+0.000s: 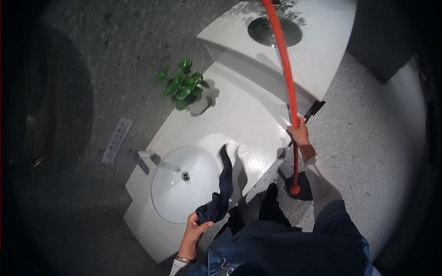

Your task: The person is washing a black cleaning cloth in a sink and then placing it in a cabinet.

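My left hand [198, 224] grips one end of a bunched dark blue cloth [225, 186] at the near rim of the white washbasin [203, 162]. The cloth's loose end extends away from me along the basin's right side. My right hand [299, 132] is closed around the long orange pole [288, 76] of what looks like a mop. At its lower end, a dark head [304, 191] rests on the floor beside my feet. The pole's upper end runs out of the picture at the top.
The white counter [234, 107] has wet-looking spots near its right edge. A faucet [145, 154] stands behind the basin, and a potted green plant [184, 89] sits farther back. Beyond it rises a higher counter section [321, 41] with a dark oval inset [262, 32]. A wall strip [117, 139] bears writing.
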{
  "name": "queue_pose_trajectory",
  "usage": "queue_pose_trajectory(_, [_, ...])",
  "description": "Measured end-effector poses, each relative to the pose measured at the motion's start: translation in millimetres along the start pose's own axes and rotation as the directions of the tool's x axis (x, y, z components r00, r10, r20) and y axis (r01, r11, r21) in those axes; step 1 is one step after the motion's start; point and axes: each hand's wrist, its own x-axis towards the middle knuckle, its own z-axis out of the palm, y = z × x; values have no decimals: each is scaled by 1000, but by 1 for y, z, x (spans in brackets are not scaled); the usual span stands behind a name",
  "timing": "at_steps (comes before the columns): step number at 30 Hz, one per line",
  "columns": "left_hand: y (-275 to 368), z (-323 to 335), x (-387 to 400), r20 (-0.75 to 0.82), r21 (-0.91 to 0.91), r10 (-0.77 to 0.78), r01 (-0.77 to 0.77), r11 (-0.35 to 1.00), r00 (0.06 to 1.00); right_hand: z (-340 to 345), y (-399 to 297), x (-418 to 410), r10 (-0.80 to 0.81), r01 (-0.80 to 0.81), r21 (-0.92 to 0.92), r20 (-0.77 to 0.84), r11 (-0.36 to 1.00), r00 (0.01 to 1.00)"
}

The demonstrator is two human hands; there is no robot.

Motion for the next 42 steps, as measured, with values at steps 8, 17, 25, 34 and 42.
queue_pose_trajectory(8, [4, 5, -4, -118, -421, 115, -154, 894, 986, -13, 4, -24, -5, -17, 279, 77, 960, 997])
queue_pose_trajectory(17, [29, 22, 28, 138, -694, 217, -62, 718, 966, -159, 38, -131, -66, 46, -81, -276, 996, 959])
queue_pose_trajectory(25, [46, 35, 45, 346, 41, 324, -360, 932, 880, -235, 62, -201, 52, 33, 153, -524, 988, 850])
queue_pose_trajectory(34, [45, 6, 141, 164, 206, 160, -192, 959, 973, -226, 62, -204, 53, 46, 160, -563, 986, 825])
queue_pose_trajectory(42, [-66, 9, 270, 233, 950, 463, -303, 81, 855, -247, 84, -208, 65, 16, 129, -595, 992, 801])
